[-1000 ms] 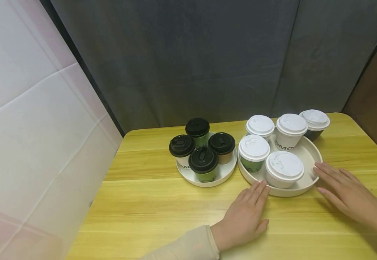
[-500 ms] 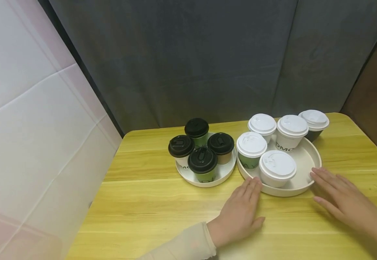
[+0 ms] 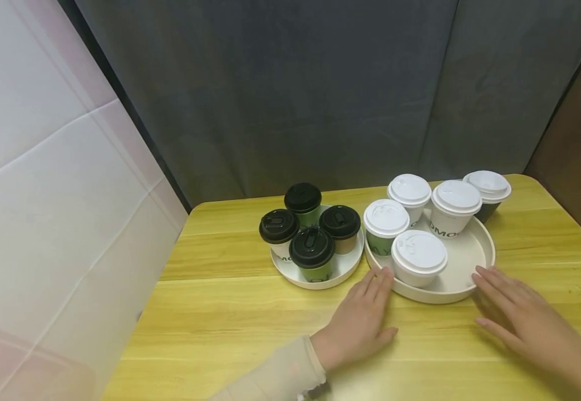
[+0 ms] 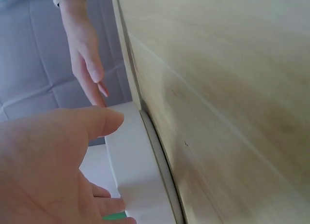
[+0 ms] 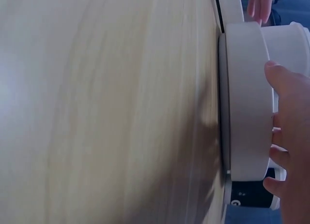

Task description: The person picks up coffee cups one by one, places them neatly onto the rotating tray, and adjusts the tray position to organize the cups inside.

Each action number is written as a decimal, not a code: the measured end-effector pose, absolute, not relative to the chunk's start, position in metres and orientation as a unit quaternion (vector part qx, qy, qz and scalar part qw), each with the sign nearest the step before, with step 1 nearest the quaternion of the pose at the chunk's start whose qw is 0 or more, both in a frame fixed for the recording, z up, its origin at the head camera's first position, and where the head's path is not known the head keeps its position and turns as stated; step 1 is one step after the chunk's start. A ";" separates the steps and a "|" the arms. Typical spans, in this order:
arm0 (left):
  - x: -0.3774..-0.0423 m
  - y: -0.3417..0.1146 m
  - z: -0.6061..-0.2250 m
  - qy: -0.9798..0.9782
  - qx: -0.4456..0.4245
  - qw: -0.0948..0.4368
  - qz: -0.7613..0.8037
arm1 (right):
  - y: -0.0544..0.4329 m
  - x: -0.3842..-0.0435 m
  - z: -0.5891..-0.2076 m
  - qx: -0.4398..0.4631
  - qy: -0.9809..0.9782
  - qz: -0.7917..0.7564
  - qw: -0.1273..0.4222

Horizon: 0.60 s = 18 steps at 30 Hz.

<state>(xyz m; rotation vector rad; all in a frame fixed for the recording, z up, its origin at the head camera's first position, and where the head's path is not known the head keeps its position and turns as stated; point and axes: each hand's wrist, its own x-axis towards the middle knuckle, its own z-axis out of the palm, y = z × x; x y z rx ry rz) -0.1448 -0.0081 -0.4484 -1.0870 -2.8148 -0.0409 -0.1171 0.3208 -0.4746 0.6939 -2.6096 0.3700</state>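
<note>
A round cream tray [image 3: 463,270] holds several paper cups with white lids: a green cup [image 3: 382,244] at the left, a white cup [image 3: 419,259] at the front, and two lettered white cups behind. My left hand [image 3: 358,326] lays its fingertips on the tray's front-left rim. Flat, extended fingers of my right hand [image 3: 526,314] lie against the front-right rim. In the left wrist view, the left thumb and fingers are beside the white tray wall [image 4: 135,171]. The right wrist view shows the right hand [image 5: 295,122] along that wall [image 5: 249,103]. Neither hand grips a cup.
A smaller white plate [image 3: 343,271] with several black-lidded cups [image 3: 313,248] stands at the left, close against the tray. A dark cup with a white lid [image 3: 488,189] stands on the wooden table [image 3: 220,317] behind the tray's right side. A grey curtain [image 3: 295,94] hangs behind.
The tray has turned clockwise seen from above: the front cup moved left, the green cup backward, the rear cups right. Both hands slid slightly left. The dark cup shifted slightly right.
</note>
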 end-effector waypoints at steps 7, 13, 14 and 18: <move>-0.154 -0.014 -0.449 -0.930 -0.363 0.059 -0.026 | 0.311 -0.111 -0.474 0.246 -0.942 0.119 0.197; -0.162 -0.019 -0.449 -0.928 -0.368 0.053 -0.034 | 0.300 -0.105 -0.472 0.237 -0.948 0.105 0.185; -0.163 -0.020 -0.449 -0.927 -0.369 0.052 -0.036 | 0.299 -0.104 -0.472 0.235 -0.949 0.102 0.182; -0.167 -0.022 -0.448 -0.926 -0.372 0.055 -0.034 | 0.292 -0.100 -0.471 0.227 -0.954 0.094 0.171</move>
